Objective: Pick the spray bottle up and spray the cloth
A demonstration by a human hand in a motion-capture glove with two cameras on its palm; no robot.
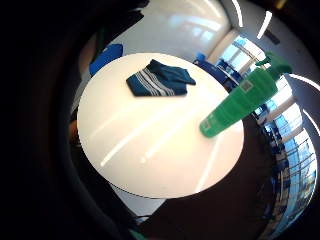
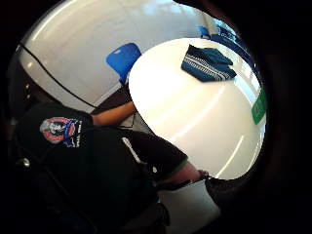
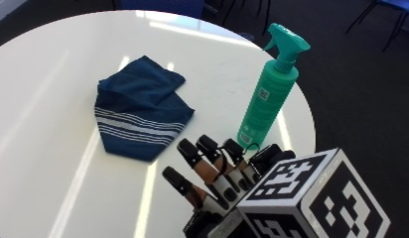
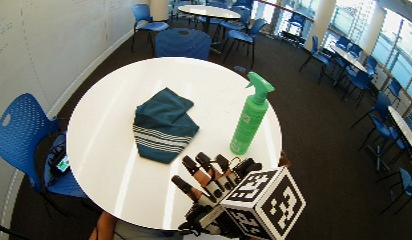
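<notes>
A green spray bottle (image 3: 268, 101) stands upright near the right edge of the round white table (image 3: 46, 74); it also shows in the wide outside view (image 4: 249, 119) and in the little finger side palm view (image 1: 240, 102). A folded dark teal cloth (image 3: 140, 113) with white stripes lies flat to the bottle's left, also seen as the cloth (image 4: 163, 125), (image 1: 159, 80), (image 2: 207, 63). My gloved right hand (image 3: 218, 178) hovers above the table's near side, fingers straight and spread, pointing toward the bottle's base. It holds nothing and stays a short gap short of the bottle.
A blue chair (image 4: 23, 137) stands at the table's left and another blue chair (image 4: 183, 44) at its far side. More tables and chairs (image 4: 219, 15) fill the room behind. Dark carpet (image 3: 363, 84) lies beyond the table's right edge.
</notes>
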